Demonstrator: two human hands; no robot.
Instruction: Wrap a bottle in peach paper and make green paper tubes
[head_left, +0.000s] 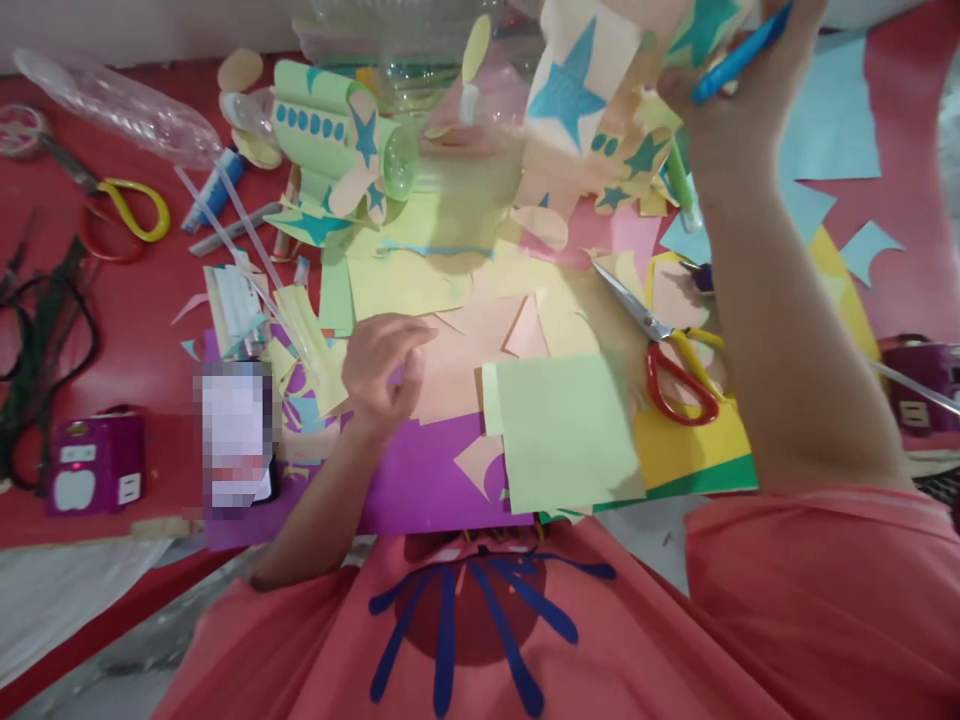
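Head camera: the left hand (386, 370) hovers curled but open over peach paper (472, 350); the outstretched right hand (724, 100) grips, seemingly, a blue pen (742, 55).

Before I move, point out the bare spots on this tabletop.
Between the left scissors and left purple box; also right of the big light-blue sheet. The middle is crowded with coloured paper and plastic bottles.
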